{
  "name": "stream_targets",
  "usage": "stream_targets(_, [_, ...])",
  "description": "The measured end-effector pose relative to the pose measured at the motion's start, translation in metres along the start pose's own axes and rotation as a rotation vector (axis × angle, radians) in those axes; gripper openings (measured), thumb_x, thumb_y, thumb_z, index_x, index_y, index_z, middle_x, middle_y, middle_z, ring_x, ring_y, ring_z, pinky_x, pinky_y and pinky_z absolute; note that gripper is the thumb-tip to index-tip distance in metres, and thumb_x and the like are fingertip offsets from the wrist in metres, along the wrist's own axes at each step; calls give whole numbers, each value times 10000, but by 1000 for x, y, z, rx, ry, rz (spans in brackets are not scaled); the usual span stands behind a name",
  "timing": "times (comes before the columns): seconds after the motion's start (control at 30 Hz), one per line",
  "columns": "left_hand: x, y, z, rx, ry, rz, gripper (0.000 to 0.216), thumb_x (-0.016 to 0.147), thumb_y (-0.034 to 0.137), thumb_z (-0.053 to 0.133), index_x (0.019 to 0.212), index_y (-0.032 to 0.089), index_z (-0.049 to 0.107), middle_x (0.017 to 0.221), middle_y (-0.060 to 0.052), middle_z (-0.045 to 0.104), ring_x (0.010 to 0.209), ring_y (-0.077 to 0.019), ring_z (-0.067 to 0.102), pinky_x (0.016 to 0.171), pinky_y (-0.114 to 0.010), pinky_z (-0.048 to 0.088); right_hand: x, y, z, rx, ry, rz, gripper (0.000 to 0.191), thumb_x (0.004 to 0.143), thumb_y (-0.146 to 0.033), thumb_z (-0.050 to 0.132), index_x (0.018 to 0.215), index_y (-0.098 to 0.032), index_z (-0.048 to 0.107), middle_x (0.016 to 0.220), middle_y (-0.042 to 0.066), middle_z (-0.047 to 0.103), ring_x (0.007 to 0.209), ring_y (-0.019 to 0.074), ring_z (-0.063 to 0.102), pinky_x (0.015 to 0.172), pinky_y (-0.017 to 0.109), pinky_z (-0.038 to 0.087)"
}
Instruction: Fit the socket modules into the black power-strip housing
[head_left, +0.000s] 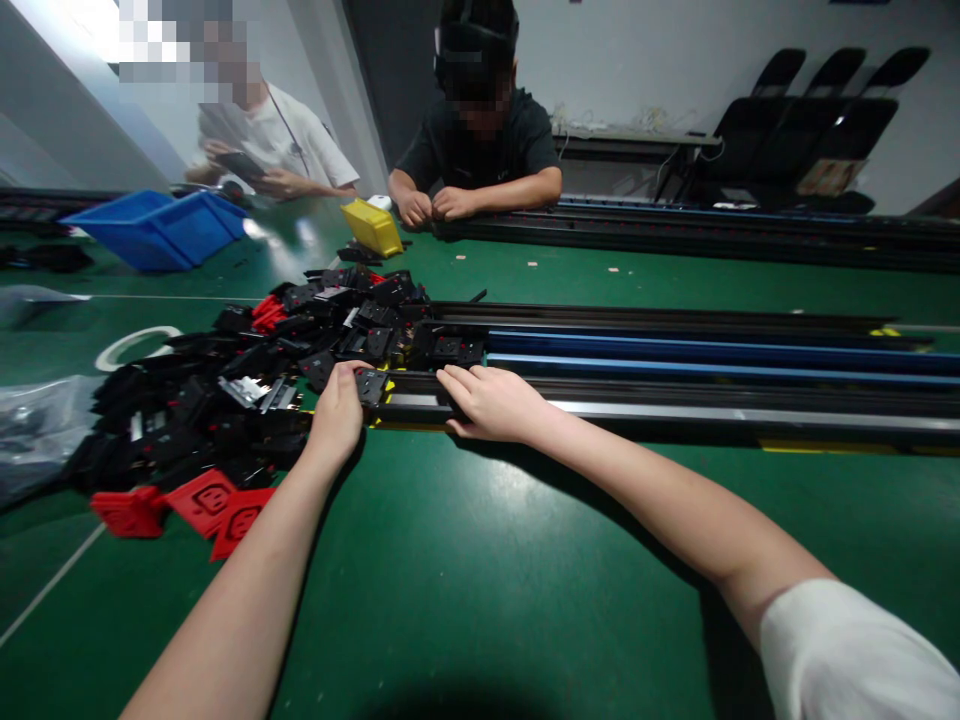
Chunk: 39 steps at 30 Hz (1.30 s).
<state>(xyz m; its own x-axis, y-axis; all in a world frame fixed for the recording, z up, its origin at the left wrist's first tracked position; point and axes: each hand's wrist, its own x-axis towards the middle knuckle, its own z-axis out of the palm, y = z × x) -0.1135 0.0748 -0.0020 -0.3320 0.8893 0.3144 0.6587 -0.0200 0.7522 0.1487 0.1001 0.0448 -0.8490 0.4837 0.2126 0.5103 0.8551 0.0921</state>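
My left hand [337, 412] is closed on a small black socket module [372, 387], which sits at the left end of the nearest long rail [645, 411]. That rail is black with a silver face and lies sideways across the table. My right hand [493, 402] grips the same rail a little further right, fingers over its top and thumb on the near side. Behind it lie further black rails and blue rails [675, 368]. A heap of black socket modules [199, 385] spreads left of and behind my left hand. Its fingertips are partly hidden.
Red socket pieces [202, 500] lie near my left forearm. Further left are a clear plastic bag [41, 425] and a white ring [124, 350]. Blue bins [161, 230] and a yellow bin [373, 227] stand at the back. Two people are across the green table [525, 560].
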Motion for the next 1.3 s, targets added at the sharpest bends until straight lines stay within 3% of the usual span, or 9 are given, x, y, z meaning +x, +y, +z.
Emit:
stream_targets(0.27, [2, 0, -1, -36, -65, -43, 404, 966, 476, 395, 1173, 254, 662, 1196, -52, 693, 1156, -257, 620, 1038, -388, 458, 0, 0, 1, -11, 10, -6, 621, 968, -379, 521, 1446, 4, 420, 1408, 248, 569, 1037, 300, 661, 841, 418, 548])
stream_targets(0.47, [1, 1, 4, 25, -32, -124, 345, 954, 452, 398, 1057, 253, 660, 1018, -40, 705, 1007, -253, 645, 973, -384, 482, 0, 0, 2, -8, 6, -3, 615, 968, -380, 521, 1444, -4, 421, 1414, 245, 567, 1042, 299, 658, 851, 420, 549])
stream_targets(0.57, [0, 1, 7, 23, -30, -136, 382, 959, 456, 382, 1079, 240, 675, 1034, -53, 715, 1023, -259, 647, 988, -399, 480, 0, 0, 2, -5, 6, -4, 621, 972, -380, 517, 1451, 2, 412, 1412, 252, 564, 1047, 301, 657, 851, 423, 549])
stream_targets(0.73, [-3, 2, 7, -125, -85, -126, 524, 952, 509, 413, 1235, 181, 709, 1248, -96, 719, 1185, -277, 636, 1078, -418, 441, 0, 0, 0, 14, -5, 6, 635, 965, -385, 532, 1458, -1, 418, 1420, 236, 570, 1055, 301, 660, 871, 416, 548])
stream_targets(0.97, [-4, 7, 2, -112, -76, -149, 559, 915, 529, 513, 1300, 169, 699, 1270, -100, 724, 1224, -298, 645, 1101, -424, 446, 0, 9, -3, 150, -3, 34, 652, 966, -432, 566, 1473, -43, 437, 1451, 198, 567, 1179, 296, 627, 934, 404, 541])
stream_targets(1.3, [-12, 16, 6, -37, -184, -71, 626, 917, 586, 505, 1375, 180, 639, 1306, -116, 702, 1256, -309, 624, 1130, -458, 419, 3, 4, -2, 95, 5, 24, 623, 957, -399, 553, 1439, -16, 456, 1408, 219, 585, 1066, 304, 652, 871, 422, 551])
